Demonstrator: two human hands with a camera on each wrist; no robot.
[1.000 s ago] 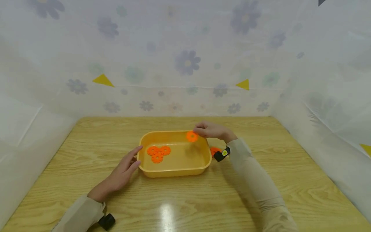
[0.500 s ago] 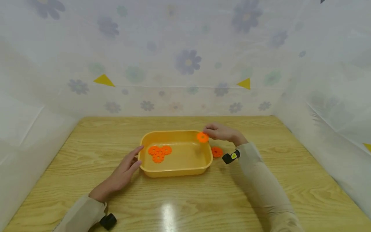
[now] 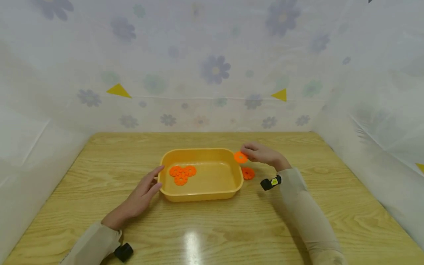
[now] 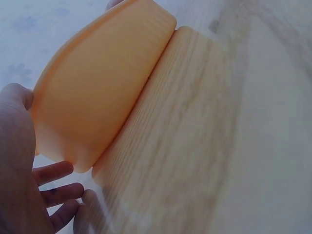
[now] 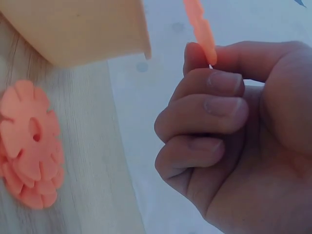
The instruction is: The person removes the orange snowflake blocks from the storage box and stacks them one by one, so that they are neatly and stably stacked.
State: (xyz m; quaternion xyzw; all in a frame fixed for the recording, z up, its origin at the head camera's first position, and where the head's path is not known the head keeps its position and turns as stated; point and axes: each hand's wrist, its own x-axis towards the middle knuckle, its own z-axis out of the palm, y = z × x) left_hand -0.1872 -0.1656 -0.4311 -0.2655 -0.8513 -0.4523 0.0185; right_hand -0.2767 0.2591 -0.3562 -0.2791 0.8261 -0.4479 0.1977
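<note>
Orange disc (image 3: 240, 157) aloft just outside far right corner of yellow tub (image 3: 215, 180), to left of grip. One edge pinched between thumb and fingertip of right hand (image 3: 261, 152), the nearer hand; remaining fingers curled inward. Below, on table (image 3: 215, 228) just beside tub's right end: small disc stack (image 5: 30, 153). Tub's long axis left to right. Left hand (image 3: 142, 195) at opposite end, loosely spread, touching rim, nothing pinched. Disc cluster (image 3: 180, 176) inside tub, leftward.
</note>
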